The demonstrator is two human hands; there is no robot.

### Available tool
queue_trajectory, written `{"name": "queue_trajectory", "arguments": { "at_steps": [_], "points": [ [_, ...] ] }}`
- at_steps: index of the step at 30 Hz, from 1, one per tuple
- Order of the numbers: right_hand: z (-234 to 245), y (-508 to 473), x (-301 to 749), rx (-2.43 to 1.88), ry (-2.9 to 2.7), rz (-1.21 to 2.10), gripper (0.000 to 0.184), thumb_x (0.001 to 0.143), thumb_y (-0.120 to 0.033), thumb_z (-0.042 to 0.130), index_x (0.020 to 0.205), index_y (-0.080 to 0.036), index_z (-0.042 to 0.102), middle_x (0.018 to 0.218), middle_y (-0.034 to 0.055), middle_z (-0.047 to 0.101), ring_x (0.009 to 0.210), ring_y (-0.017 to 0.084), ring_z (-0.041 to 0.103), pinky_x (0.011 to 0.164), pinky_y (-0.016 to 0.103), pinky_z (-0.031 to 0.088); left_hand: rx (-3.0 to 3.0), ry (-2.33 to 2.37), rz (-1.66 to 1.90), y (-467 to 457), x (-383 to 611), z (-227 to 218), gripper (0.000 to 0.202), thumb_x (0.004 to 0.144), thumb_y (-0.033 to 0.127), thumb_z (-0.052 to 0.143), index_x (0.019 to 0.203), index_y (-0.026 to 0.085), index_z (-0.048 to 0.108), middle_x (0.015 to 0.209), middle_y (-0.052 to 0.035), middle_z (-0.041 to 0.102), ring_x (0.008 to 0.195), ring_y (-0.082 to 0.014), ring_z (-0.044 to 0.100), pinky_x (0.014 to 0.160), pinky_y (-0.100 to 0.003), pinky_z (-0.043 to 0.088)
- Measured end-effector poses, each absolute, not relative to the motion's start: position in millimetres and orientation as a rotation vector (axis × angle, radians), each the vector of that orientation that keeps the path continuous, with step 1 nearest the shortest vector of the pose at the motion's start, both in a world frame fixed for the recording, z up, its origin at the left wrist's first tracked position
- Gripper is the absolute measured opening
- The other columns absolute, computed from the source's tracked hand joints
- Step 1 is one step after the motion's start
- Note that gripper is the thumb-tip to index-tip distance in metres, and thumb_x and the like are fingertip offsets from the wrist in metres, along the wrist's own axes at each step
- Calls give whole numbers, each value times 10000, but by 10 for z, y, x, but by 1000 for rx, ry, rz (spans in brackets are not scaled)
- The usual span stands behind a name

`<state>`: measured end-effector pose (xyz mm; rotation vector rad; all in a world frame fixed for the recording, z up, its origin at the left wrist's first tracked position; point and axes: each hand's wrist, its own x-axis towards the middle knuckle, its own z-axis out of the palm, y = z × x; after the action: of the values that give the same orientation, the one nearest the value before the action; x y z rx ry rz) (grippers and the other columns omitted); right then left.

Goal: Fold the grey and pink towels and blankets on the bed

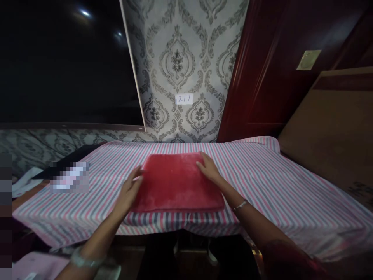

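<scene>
A flat red cloth (pixel 175 181), roughly rectangular and plush-looking, lies near the front edge of a table under a striped tablecloth (pixel 259 186). Along its left side is my left hand (pixel 131 188), fingers stretched out and a little blurred; whether it touches the cloth I cannot tell. My right hand (pixel 209 168) rests at the far right corner of the red cloth, its fingers spread over the edge. Neither hand grips anything.
A large dark television screen (pixel 67 66) stands at the back left. On the right, a cardboard box (pixel 335 128) leans beside the table, in front of a dark red wooden panel (pixel 259 70). A paper label (pixel 184 98) reading 277 is on the patterned wall.
</scene>
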<state>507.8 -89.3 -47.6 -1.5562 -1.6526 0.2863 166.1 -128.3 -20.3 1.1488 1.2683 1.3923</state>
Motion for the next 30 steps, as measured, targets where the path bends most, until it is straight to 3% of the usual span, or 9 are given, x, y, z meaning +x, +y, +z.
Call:
{"name": "queue_trajectory", "arguments": {
  "at_steps": [2, 4, 8, 16, 25, 30],
  "points": [
    [-322, -752, 4732, -1671, -1857, 255, 652, 973, -435, 458, 1552, -144, 393, 1604, 167, 360, 1494, 291, 315, 1218, 499, 257, 1726, 1320, 1120, -973, 2050, -108, 551, 847, 359, 620, 1378, 217, 587, 1487, -103, 567, 1457, -290, 422, 1248, -447, 262],
    [-247, -645, 4468, -1814, -1973, 278, 623, 1022, -439, 389, 1585, -176, 342, 1636, 151, 300, 1518, 300, 256, 1211, 533, 236, 2147, 1421, 746, -687, 2427, -82, 595, 918, 358, 529, 1467, 131, 494, 1594, -168, 414, 1516, -302, 312, 1260, -487, 186],
    [-387, -516, 4447, -2002, -2028, 176, 573, 1041, -488, 381, 1548, -225, 421, 1626, 128, 332, 1512, 352, 235, 1203, 613, 143, 2520, 1658, 253, -280, 2785, -242, 641, 991, 452, 422, 1533, 111, 408, 1615, -211, 353, 1533, -355, 248, 1235, -612, 95],
    [-848, -369, 4788, -1969, -1944, 21, 550, 1033, -525, 355, 1497, -266, 495, 1582, 109, 412, 1474, 366, 280, 1193, 621, 139, 2601, 1750, 285, -54, 2682, -668, 673, 1002, 549, 334, 1553, 168, 402, 1629, -209, 325, 1518, -365, 280, 1202, -653, 179],
    [-701, -379, 4746, -2025, -1949, 83, 581, 1033, -538, 359, 1533, -256, 451, 1610, 105, 368, 1476, 358, 278, 1193, 607, 161, 2584, 1736, 245, -63, 2724, -519, 673, 1002, 538, 339, 1556, 159, 392, 1623, -204, 344, 1514, -356, 288, 1205, -620, 199],
    [-643, -581, 5093, -2106, -1958, 143, 596, 1017, -543, 421, 1533, -246, 450, 1627, 123, 332, 1495, 366, 242, 1183, 651, 141, 2611, 1738, 190, -167, 2426, -454, 687, 997, 553, 345, 1580, 188, 345, 1639, -181, 324, 1533, -361, 231, 1209, -662, 107]
  ]
}}
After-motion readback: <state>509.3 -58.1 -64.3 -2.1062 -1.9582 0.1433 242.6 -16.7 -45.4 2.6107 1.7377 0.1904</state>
